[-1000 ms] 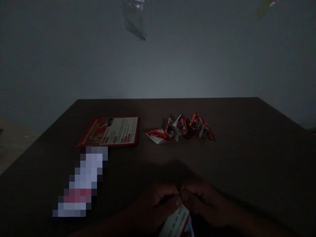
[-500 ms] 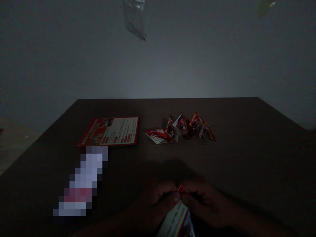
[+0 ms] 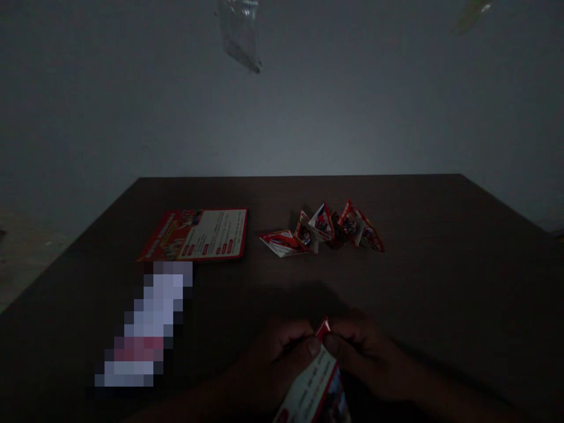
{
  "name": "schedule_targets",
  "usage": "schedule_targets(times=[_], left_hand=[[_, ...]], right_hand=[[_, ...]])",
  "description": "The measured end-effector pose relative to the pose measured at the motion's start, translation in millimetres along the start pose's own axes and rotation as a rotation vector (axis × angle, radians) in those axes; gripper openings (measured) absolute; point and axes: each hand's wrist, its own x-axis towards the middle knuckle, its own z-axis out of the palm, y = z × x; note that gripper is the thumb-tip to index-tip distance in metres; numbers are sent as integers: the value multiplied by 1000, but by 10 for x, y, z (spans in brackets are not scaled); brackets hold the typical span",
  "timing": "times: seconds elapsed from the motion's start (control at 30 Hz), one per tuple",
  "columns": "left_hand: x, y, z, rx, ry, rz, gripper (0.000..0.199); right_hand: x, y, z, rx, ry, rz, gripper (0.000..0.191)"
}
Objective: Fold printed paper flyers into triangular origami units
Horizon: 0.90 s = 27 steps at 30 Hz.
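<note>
Near the front of the table, my left hand (image 3: 286, 358) and my right hand (image 3: 365, 358) pinch the far end of a printed sheet of paper (image 3: 314, 379) between thumbs and fingers. White with text on one side and red with a picture on the other, the paper narrows to a red folded tip between my thumbs. Its near end runs out of the bottom of the view. Farther back lie several folded paper triangles (image 3: 321, 226), red and white, in a loose row.
A stack of red and white printed leaflets (image 3: 215, 235) lies at the back left of the dark table (image 3: 418, 235). In front of it is a long pixelated object (image 3: 145, 323). A clear plastic bag (image 3: 240, 35) hangs on the grey wall behind.
The paper's red tip now sticks up farther between my thumbs, and the sheet has shifted slightly upward. Both hands stay in nearly the same place.
</note>
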Motion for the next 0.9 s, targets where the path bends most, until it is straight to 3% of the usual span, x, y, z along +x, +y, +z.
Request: schedule_targets(times=[0.13,0.33,0.53,0.73,0.9], left_hand=[[-18,-31,5,55,41,15,42],[-1,-112,8,-45,243,-31,44],[37,-72,13,-155,339,-28,41],[23,-58,27,-409,228,-88,42],[7,-101,-6,-372,281,-122,50]], right_hand=[[4,17,-2,66,74,23,34],[-20,30,-21,55,13,-7,41],[-13,40,-37,16,-55,-30,34],[-1,6,-18,46,94,-24,32],[19,-41,-6,84,114,-14,31]])
